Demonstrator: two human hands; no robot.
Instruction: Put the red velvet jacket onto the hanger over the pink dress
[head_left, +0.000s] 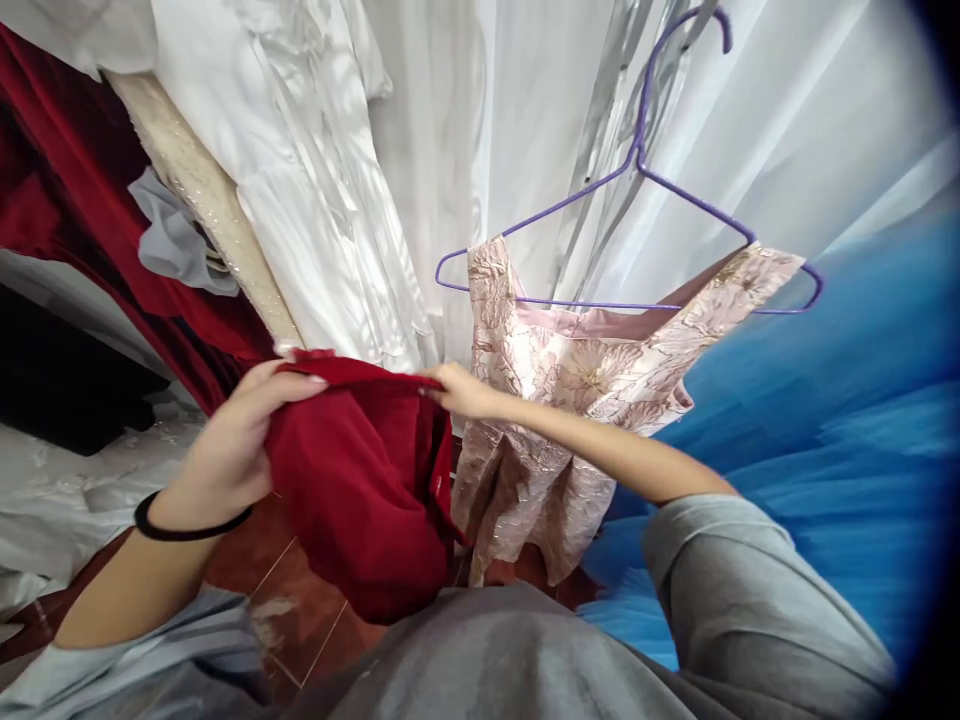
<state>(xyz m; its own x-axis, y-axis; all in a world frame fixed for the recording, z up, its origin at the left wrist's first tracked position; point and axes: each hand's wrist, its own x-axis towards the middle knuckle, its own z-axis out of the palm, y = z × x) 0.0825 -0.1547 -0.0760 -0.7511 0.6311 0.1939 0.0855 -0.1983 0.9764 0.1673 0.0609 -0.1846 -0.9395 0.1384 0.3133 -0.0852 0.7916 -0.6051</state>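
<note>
A dark red garment (352, 480) hangs between my two hands, its top edge stretched across and its folds dropping toward the floor. My left hand (240, 430) grips its left upper corner, thumb lying along the edge and the other fingers hidden behind the cloth. At the right end of that edge, my right hand (461, 390) pinches the fabric. Just behind my right hand is a pink floral brocade dress (577, 380), its straps on a purple hanger (551, 210). The exact kind of the red garment cannot be made out.
White satin dresses (300, 180) hang at the upper left, beside a cream beaded garment (202, 180) and dark red velvet cloth (82, 150). Blue tulle (825, 440) fills the right side. White curtains (525, 100) form the background above a reddish tiled floor (300, 600).
</note>
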